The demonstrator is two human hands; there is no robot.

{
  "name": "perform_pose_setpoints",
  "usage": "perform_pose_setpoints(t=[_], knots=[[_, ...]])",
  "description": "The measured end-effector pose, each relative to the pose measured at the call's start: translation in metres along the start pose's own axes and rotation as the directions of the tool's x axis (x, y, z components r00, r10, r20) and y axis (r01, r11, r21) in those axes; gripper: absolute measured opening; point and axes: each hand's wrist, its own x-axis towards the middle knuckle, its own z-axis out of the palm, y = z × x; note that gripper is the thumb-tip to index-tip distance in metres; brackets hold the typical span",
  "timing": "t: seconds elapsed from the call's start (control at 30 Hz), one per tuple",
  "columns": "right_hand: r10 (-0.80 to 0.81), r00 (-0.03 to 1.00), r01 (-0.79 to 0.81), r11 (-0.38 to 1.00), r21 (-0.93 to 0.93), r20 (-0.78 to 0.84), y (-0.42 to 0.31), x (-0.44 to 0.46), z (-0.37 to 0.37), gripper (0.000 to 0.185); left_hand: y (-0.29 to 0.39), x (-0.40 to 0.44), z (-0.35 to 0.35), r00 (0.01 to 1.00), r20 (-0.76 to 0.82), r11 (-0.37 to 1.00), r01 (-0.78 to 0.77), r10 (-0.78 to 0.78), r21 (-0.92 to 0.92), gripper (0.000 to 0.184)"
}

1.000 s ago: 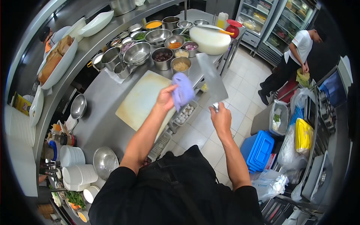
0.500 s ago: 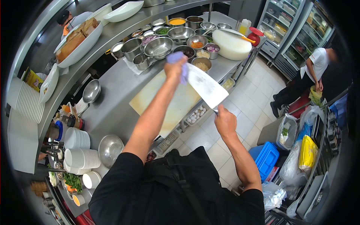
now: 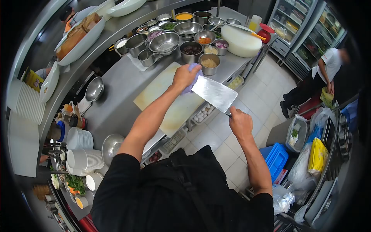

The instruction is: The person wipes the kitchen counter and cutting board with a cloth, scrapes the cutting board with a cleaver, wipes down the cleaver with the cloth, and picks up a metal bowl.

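Observation:
My right hand (image 3: 241,124) is closed around the dark handle of a cleaver (image 3: 214,94), whose broad steel blade points up and to the left. In my left hand (image 3: 185,77) is a bunched purple cloth (image 3: 192,87), which touches the blade's far end. Both hands are held in front of me, the left one over the cutting board (image 3: 158,94), a pale, stained slab lying on the steel counter. Just beyond the cloth stands a metal pot of minced, pale yellow food (image 3: 209,63).
Metal bowls (image 3: 164,43) and pots of ingredients crowd the counter's back. A thick round white block (image 3: 240,41) stands at its right end. Stacked white bowls (image 3: 82,158) are at left. A co-worker (image 3: 328,69) stands at right near glass-door fridges. Below the counter sits a tray of eggs (image 3: 203,114).
The cleaver and my right hand have shifted slightly right and down. My left hand and the cloth have moved down toward the blade's lower left part.

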Motion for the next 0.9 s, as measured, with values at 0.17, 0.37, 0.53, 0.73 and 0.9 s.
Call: perform_pose_setpoints(t=[0.17,0.37,0.53,0.73,0.9], knots=[[0.023,1.0,-0.023,0.999,-0.024,0.0,-0.007,-0.017,-0.012,0.012,-0.03,0.038,-0.037,0.953,-0.287,0.978,0.144,-0.096,0.151,0.055],[0.178,0.984,-0.177,0.98,0.095,-0.011,0.001,-0.031,-0.013,0.028,-0.084,0.032,-0.042,0.962,-0.162,0.933,0.16,-0.22,-0.322,0.053],[0.375,0.927,-0.349,0.851,0.391,0.011,-0.032,0.015,0.001,0.048,-0.039,-0.03,0.015,0.854,0.478,0.334,0.521,-0.207,-0.786,0.063],[0.072,0.99,-0.111,0.928,0.355,0.119,-0.07,0.059,0.022,0.071,0.025,-0.056,0.039,0.904,0.404,-0.207,0.373,-0.139,-0.905,0.082],[-0.023,0.973,-0.082,0.894,0.441,0.229,-0.078,0.02,0.015,0.075,-0.011,-0.034,0.017,0.918,0.318,-0.225,0.267,-0.236,-0.937,0.099]])
